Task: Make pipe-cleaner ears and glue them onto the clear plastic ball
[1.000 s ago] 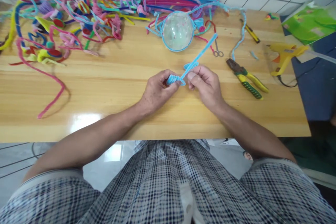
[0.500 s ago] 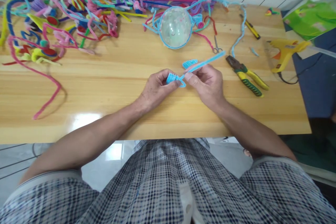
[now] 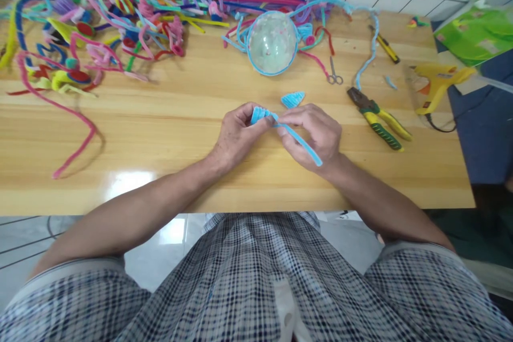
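Observation:
Between my fingers is a blue pipe cleaner (image 3: 301,143), its left part bent into tight zigzag folds and its loose end slanting down to the right. My left hand (image 3: 239,131) is closed, pinching the folded part between thumb and fingers. My right hand (image 3: 315,131) is closed on the same pipe cleaner, close beside the left fingertips; its fingers curl over the strand. Just beyond my right hand lies a finished-looking blue folded piece (image 3: 293,99), pointed at one end, touched by neither hand.
A clear bowl (image 3: 272,45) with a blue rim stands farther back. Small scissors (image 3: 335,76), pliers (image 3: 377,117), a utility knife (image 3: 387,48) and a yellow glue gun (image 3: 436,83) lie to the right. Tangled colourful pipe cleaners (image 3: 132,16) fill the back left; a pink strand (image 3: 82,117) reaches forward.
The loose end of the blue pipe cleaner has swung from pointing up-right to pointing down-right. My right fingers have shifted over it, while my left hand keeps its pinch.

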The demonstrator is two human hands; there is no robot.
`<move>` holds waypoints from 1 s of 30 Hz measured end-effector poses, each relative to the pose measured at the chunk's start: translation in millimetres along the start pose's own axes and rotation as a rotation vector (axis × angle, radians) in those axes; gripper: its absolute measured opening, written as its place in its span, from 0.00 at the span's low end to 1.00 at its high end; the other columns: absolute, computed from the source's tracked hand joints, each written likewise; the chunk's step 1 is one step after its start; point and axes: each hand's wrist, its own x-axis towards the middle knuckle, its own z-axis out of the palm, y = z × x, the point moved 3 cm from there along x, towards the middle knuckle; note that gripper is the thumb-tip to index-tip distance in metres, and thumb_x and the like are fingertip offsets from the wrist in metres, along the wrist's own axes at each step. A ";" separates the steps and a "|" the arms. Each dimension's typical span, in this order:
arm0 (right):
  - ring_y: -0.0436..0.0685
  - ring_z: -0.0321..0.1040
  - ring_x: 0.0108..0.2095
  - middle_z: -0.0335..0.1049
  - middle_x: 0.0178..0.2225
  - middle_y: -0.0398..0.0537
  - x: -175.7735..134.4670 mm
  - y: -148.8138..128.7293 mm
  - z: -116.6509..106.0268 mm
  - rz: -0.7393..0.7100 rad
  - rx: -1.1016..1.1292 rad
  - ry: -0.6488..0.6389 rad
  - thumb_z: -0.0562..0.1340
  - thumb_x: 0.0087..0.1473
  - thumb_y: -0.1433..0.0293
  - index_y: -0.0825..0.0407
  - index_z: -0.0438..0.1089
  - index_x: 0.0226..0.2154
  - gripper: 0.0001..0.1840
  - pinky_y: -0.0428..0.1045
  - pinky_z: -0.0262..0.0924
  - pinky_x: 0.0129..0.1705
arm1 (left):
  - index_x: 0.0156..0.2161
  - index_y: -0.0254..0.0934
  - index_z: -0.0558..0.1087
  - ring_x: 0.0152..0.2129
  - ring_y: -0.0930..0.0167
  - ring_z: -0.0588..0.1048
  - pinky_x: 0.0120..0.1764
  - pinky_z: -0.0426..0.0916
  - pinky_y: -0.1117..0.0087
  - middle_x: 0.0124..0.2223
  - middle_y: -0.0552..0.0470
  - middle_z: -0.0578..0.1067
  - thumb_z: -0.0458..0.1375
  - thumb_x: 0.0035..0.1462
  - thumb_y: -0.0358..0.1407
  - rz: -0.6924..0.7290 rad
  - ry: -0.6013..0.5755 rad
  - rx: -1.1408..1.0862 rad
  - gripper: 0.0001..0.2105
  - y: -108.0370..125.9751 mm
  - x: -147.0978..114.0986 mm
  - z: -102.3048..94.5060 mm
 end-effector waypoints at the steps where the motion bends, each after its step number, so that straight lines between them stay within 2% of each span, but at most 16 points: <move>1: 0.67 0.83 0.48 0.86 0.45 0.49 -0.5 1.0 1.3 -0.028 -0.018 -0.003 0.73 0.65 0.57 0.40 0.82 0.42 0.07 0.66 0.76 0.60 | 0.31 0.39 0.76 0.29 0.73 0.69 0.36 0.68 0.69 0.30 0.56 0.76 0.77 0.58 0.48 -0.005 0.006 -0.020 0.19 -1.2 0.3 -0.7; 6: 0.68 0.82 0.52 0.85 0.52 0.50 -3.3 2.5 3.1 -0.123 -0.064 0.016 0.72 0.67 0.59 0.39 0.83 0.45 0.06 0.66 0.76 0.60 | 0.32 0.40 0.77 0.28 0.72 0.72 0.36 0.69 0.68 0.31 0.56 0.77 0.77 0.60 0.48 -0.035 -0.011 -0.122 0.18 -7.8 2.2 -1.0; 11: 0.69 0.82 0.52 0.83 0.52 0.52 -3.8 5.9 2.2 -0.054 -0.058 0.013 0.73 0.66 0.57 0.40 0.83 0.47 0.09 0.66 0.79 0.56 | 0.32 0.40 0.78 0.28 0.72 0.72 0.35 0.70 0.67 0.31 0.56 0.77 0.80 0.56 0.52 -0.054 -0.046 -0.197 0.21 -9.2 3.9 0.3; 16: 0.67 0.82 0.52 0.83 0.53 0.51 -3.7 4.4 1.7 -0.156 -0.040 0.055 0.71 0.67 0.64 0.39 0.84 0.48 0.08 0.64 0.79 0.55 | 0.33 0.40 0.79 0.28 0.73 0.73 0.36 0.72 0.68 0.32 0.55 0.78 0.80 0.56 0.51 -0.083 -0.057 -0.240 0.20 -9.2 4.2 1.2; 21: 0.65 0.83 0.49 0.83 0.53 0.52 -3.3 8.2 3.0 -0.134 -0.076 0.057 0.69 0.67 0.66 0.41 0.83 0.49 0.09 0.61 0.80 0.51 | 0.33 0.39 0.83 0.30 0.74 0.75 0.36 0.72 0.72 0.32 0.54 0.81 0.81 0.54 0.47 -0.146 -0.062 -0.354 0.16 -6.2 4.1 2.7; 24: 0.64 0.83 0.49 0.83 0.53 0.52 -3.9 9.5 4.3 -0.218 -0.130 0.076 0.68 0.67 0.68 0.43 0.82 0.51 0.11 0.59 0.81 0.48 | 0.32 0.39 0.84 0.31 0.73 0.77 0.35 0.73 0.73 0.34 0.53 0.83 0.80 0.55 0.46 -0.202 -0.059 -0.395 0.14 -2.0 3.3 3.9; 26: 0.64 0.83 0.50 0.83 0.53 0.51 -4.5 10.0 5.3 -0.271 -0.173 0.085 0.67 0.67 0.69 0.43 0.81 0.52 0.12 0.58 0.82 0.48 | 0.33 0.39 0.84 0.32 0.73 0.78 0.36 0.73 0.73 0.35 0.53 0.83 0.79 0.56 0.46 -0.218 -0.053 -0.386 0.14 0.2 2.5 4.1; 30: 0.64 0.83 0.51 0.83 0.56 0.52 -5.2 11.3 6.2 -0.282 -0.237 0.074 0.68 0.67 0.71 0.42 0.81 0.53 0.14 0.59 0.82 0.50 | 0.34 0.39 0.85 0.33 0.72 0.80 0.37 0.74 0.72 0.36 0.53 0.85 0.80 0.57 0.50 -0.206 -0.079 -0.383 0.17 0.2 1.9 4.0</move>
